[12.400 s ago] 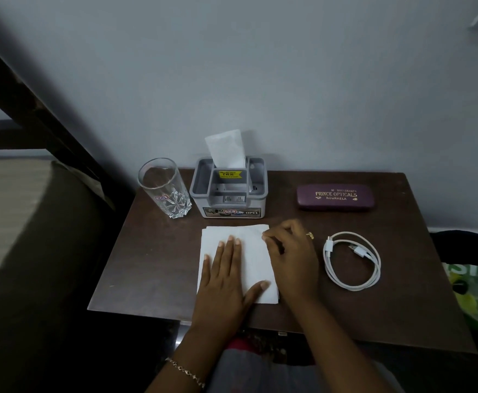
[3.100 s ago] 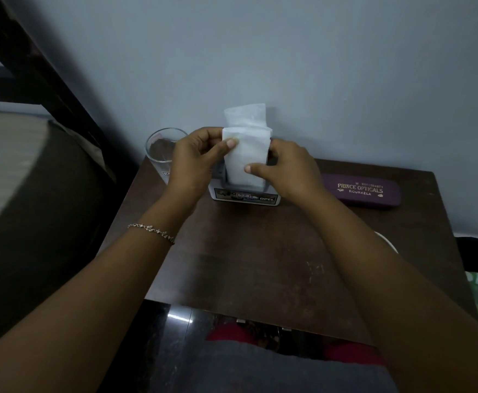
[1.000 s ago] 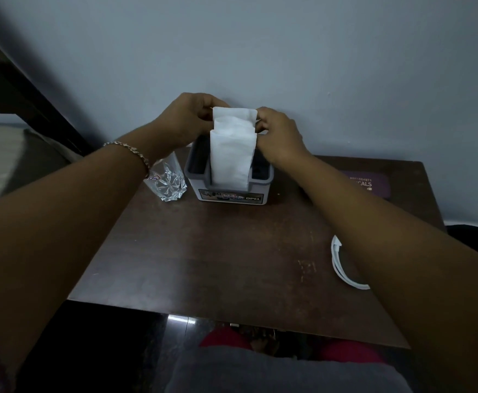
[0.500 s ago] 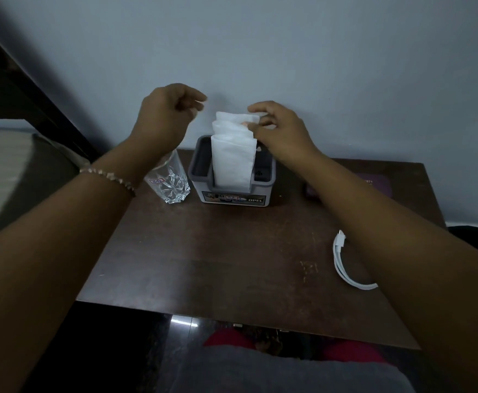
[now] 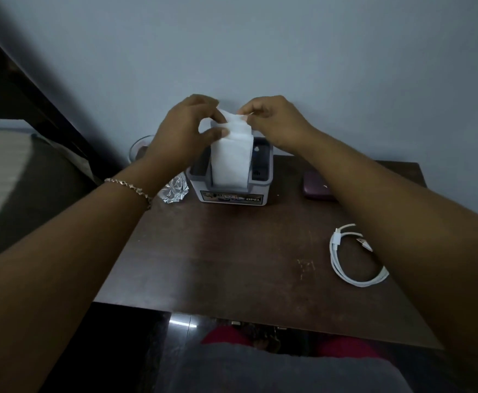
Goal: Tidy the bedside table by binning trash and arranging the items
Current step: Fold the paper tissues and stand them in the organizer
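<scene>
Both hands [image 5: 186, 131] pinch tissues [image 5: 231, 157] in "OPEL"-labelled holder [image 5: 230, 194]

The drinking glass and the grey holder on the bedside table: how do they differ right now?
The drinking glass is clear and stands untouched behind the left forearm; the grey holder is opaque plastic with a printed label. The glass shows nothing inside, while the holder has white tissues standing upright in it, pinched at the top by the left hand and right hand. Both stand upright at the table's back edge.
</scene>
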Motion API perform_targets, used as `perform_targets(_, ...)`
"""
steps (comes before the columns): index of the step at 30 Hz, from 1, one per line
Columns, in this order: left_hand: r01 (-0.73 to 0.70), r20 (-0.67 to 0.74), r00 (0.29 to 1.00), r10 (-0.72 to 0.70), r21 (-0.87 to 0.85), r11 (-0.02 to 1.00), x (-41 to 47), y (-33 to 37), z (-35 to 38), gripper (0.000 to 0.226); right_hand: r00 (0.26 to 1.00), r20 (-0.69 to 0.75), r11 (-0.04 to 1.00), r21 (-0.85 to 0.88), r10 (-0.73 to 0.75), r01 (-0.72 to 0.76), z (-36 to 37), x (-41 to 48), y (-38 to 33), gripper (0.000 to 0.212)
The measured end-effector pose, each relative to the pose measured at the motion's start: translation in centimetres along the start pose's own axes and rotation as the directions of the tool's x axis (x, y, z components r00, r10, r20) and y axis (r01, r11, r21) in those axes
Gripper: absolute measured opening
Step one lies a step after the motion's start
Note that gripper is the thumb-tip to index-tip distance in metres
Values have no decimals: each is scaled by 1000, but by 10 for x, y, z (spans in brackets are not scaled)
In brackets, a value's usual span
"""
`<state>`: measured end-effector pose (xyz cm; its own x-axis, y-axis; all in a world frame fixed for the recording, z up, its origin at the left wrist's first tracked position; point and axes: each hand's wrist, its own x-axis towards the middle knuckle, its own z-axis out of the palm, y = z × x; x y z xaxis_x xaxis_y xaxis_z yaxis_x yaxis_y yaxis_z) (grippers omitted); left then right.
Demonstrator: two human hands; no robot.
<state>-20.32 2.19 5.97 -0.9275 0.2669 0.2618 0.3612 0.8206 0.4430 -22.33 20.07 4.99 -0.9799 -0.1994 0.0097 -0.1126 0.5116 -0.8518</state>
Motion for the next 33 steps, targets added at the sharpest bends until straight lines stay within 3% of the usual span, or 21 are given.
perform_targets(4, 38, 15, 999, -38, -49, 998, 3, 0, -3, 17, 995, 96, 993, 114, -6, -5, -1, -13, -8, 39)
perform_targets(6, 47, 23, 999, -45, -95, 994, 1, 1, -3, 16, 978, 211, 986, 162, -8, -27, -1, -23, -1, 69)
perform_targets(8, 79, 10, 997, -78, -143, 987, -2, 4, -2, 16, 966, 258, 996, 85, -21, -1, 6, -33, 8, 96)
perform_targets(9, 107, 1, 994, -108, -176, 979, -4, 5, -1, 19, 972, 232, 1000, 10, -28, 26, 10, -35, 12, 98)
perform_targets(11, 159, -8, 986, -165, -237, 959, -5, 8, 2, 26, 990, 133, 996, -63, -47, 56, 17, -35, 17, 90)
perform_targets(16, 182, 36, 983, -179, -217, 959, -6, 12, 8, 25, 999, 21, 998, 56, -33, 32, 22, -34, 15, 81)
perform_targets(20, 301, 21, 945, -328, -454, 839, -16, 12, 10, 37, 999, -49, 985, 171, -18, 26, 23, -45, 17, 80)
perform_targets(22, 333, -36, 904, -425, -562, 757, -34, 18, 12, 42, 978, -207, 967, 252, 22, 31, 25, -56, 20, 73)
perform_targets(26, 293, -116, 879, -463, -634, 716, -93, 36, 31, 38, 889, -428, 911, 411, 165, 29, 41, -89, 32, 54)
perform_targets(30, 290, -138, 870, -474, -635, 716, -133, 37, 59, 47, 847, -472, 913, 407, 243, -35, 66, -115, 41, 44)
perform_targets(33, 335, -97, 834, -543, -692, 639, -140, 30, 72, 56, 854, -443, 910, 407, 271, -78, 75, -117, 42, 47)
